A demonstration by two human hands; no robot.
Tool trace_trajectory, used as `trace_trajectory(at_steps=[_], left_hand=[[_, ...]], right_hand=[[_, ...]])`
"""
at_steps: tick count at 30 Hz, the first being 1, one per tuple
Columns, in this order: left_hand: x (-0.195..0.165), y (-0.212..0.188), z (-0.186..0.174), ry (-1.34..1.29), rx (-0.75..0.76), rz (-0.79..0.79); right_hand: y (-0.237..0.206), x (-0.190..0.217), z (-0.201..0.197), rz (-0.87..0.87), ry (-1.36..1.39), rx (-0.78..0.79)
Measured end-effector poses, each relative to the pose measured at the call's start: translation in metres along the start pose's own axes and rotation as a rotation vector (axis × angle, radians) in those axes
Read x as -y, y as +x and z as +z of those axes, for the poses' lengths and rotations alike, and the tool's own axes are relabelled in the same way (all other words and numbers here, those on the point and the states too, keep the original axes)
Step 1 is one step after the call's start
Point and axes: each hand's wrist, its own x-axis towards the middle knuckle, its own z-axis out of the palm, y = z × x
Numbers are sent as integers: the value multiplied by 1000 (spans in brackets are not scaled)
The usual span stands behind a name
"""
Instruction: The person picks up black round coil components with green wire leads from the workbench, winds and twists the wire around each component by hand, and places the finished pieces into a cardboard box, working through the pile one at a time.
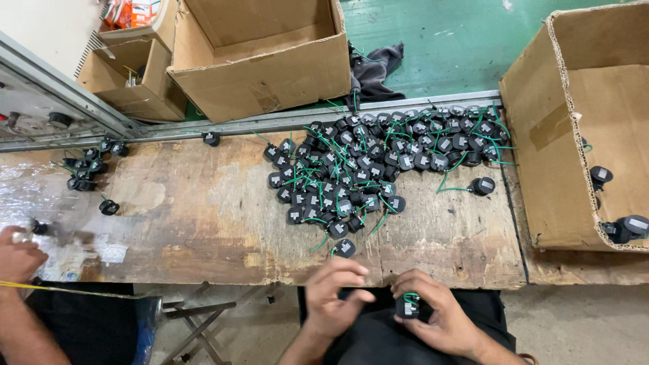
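A small black part (pixel 407 307) with a short green wire looped on top sits at the bottom centre of the view, just below the near edge of the wooden bench (pixel 203 209). It is squat and round, so no long axis shows; its wired face turns up toward the camera. The right hand (pixel 436 312) closes on it, fingers curled round its sides and thumb pressed against it. The left hand (pixel 332 297) is just beside it, fingers half curled and loose, holding nothing that can be seen; its fingertips come near the part without clearly touching it.

Just above the hands a heap of like black parts with green wires (pixel 378 162) spreads over the bench's middle and far edge. A smaller cluster (pixel 88 165) lies at the far left. To the right, a brown cardboard box (pixel 581 135) lies tipped open, a few black parts inside. Two more open brown boxes (pixel 263 61) stand beyond the bench, a dark cloth (pixel 375 71) beside them on the green floor. Another person's hand (pixel 17 257) rests at the left edge.
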Motion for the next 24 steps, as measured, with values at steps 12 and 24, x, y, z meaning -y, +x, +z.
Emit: trace_trajectory(at_steps=[12, 24], left_hand=[[41, -7, -32, 156, -112, -308], [2, 6, 40, -74, 48, -29]], right_hand=[[-8, -7, 8, 239, 234, 80], [-7, -24, 18, 45, 64, -1]])
